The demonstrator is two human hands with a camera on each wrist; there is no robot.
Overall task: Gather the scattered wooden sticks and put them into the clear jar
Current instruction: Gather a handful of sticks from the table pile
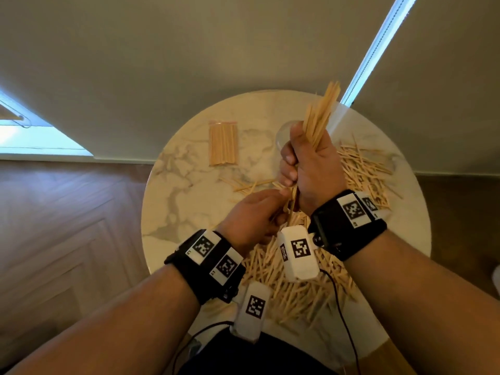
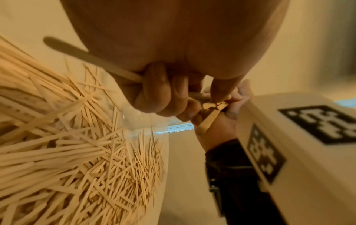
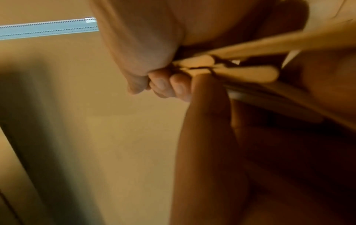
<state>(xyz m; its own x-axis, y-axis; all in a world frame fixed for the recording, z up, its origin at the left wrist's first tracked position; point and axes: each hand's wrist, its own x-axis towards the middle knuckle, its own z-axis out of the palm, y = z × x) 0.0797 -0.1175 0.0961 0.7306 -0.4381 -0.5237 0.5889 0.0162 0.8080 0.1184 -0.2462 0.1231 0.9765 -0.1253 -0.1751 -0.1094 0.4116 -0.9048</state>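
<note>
My right hand [image 1: 296, 161] grips an upright bundle of wooden sticks [image 1: 320, 117] above the round marble table [image 1: 189, 190]. In the right wrist view its fingers [image 3: 165, 85] curl round the flat sticks [image 3: 250, 71]. My left hand [image 1: 280, 205] is just below, its fingertips pinching the bundle's lower ends [image 2: 213, 105], and one flat stick [image 2: 90, 59] is held under its curled fingers [image 2: 161, 94]. The clear jar [image 1: 282, 132] stands behind the right hand, mostly hidden. Loose sticks lie scattered at the right [image 1: 365, 171] and in a pile near me [image 1: 295, 290].
A clear bag of sticks [image 1: 223, 143] lies flat at the table's back left. White marker boxes [image 1: 299, 253] with cables hang from both wrists over the near pile. A wall stands right behind the table and wooden floor lies to the left.
</note>
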